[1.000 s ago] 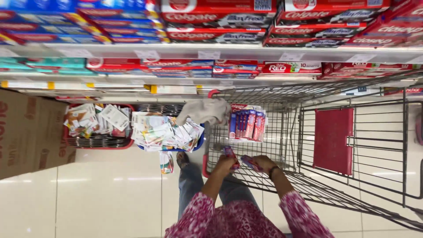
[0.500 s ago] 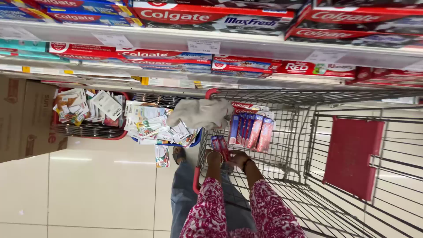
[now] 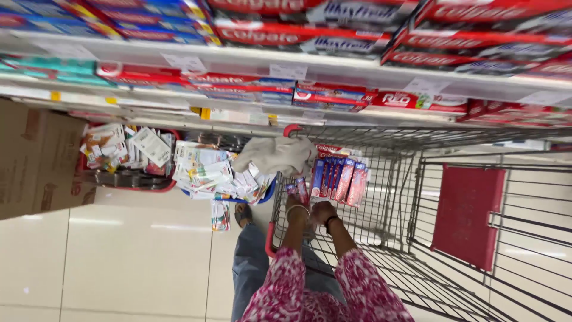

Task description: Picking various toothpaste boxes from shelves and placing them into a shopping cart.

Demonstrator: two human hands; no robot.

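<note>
I see a small toothpaste box (image 3: 300, 189) pinched in my left hand (image 3: 296, 203), long axis pointing toward twelve o'clock. The boxed row (image 3: 338, 179) in the wire cart (image 3: 417, 197) sits at two o'clock, just beside. My right hand (image 3: 322, 211) is nearer that row; I cannot tell its grip.

Sleeves (image 3: 363, 292): magenta-and-white floral print. Trousers (image 3: 250, 274): faded blue. Boxes (image 3: 339, 179) in the cart: blue and pink-red. Cart (image 3: 417, 197): grey wire, with red flap (image 3: 468, 214). Cloth (image 3: 277, 155): beige. Far shelf boxes (image 3: 310, 30): red, white, blue. Floor (image 3: 107, 262): cream tile. Carton (image 3: 33, 158), left: brown.
</note>
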